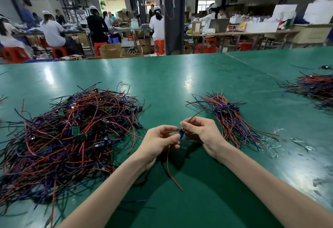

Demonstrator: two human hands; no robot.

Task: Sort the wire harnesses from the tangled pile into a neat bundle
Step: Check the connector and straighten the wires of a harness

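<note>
The red-blue-black tangled pile (72, 134) sprawled left of a single harness (182, 133); the aligned bundle (228, 117) lay just right.
</note>
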